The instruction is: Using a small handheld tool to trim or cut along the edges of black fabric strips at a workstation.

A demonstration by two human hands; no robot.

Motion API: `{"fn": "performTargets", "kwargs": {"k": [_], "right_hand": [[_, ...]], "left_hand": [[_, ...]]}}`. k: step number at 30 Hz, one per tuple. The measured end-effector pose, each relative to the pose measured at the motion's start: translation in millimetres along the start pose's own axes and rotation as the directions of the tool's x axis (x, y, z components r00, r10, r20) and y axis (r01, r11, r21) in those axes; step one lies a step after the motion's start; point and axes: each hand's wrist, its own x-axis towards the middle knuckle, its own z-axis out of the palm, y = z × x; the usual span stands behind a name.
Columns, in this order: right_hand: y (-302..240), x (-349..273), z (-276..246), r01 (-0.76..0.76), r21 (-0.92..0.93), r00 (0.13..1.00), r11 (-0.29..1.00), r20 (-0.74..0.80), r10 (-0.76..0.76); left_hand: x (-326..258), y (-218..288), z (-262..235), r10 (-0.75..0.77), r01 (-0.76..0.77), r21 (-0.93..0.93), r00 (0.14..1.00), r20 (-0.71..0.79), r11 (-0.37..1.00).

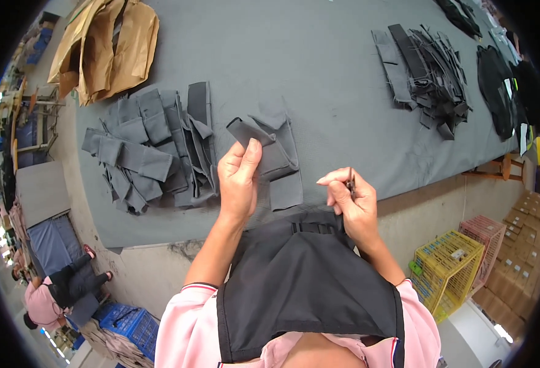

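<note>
My left hand pinches a folded dark grey fabric piece between thumb and fingers, just above the table. Its upper end curls over, and the lower end hangs toward the table's near edge. My right hand is curled round a small dark metal tool; most of it is hidden in the palm, so its kind cannot be made out. That hand is to the right of the fabric, apart from it. Beside my left hand lies a loose heap of similar grey fabric pieces.
The grey-covered table bears a second pile of frayed strips at right and brown paper at far left. Black garments lie along the right edge. Yellow crate and cartons stand at right; another person is at lower left.
</note>
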Motion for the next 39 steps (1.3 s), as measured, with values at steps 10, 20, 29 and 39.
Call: {"fn": "performTargets", "kwargs": {"k": [10,20,29,39], "right_hand": [[-2,16,-21,-0.208,0.030,0.977,0.978,0.057,0.206],[16,164,-168,0.030,-0.804,0.825,0.594,-0.315,-0.468],[19,219,-176,-0.356,-0.783,0.912,0.511,-0.410,0.007],[50,63,-17,0.150,-0.192,0.988,0.970,-0.019,-0.156]], "left_hand": [[-3,38,-18,0.609,-0.507,0.646,0.789,0.080,0.571],[-37,105,-61,0.496,-0.115,0.977,0.847,0.190,-0.179],[-13,81,8,0.595,-0.362,0.896,0.790,0.147,0.259],[33,-30,79,-0.242,0.241,0.194,0.970,-0.017,0.951]]}}
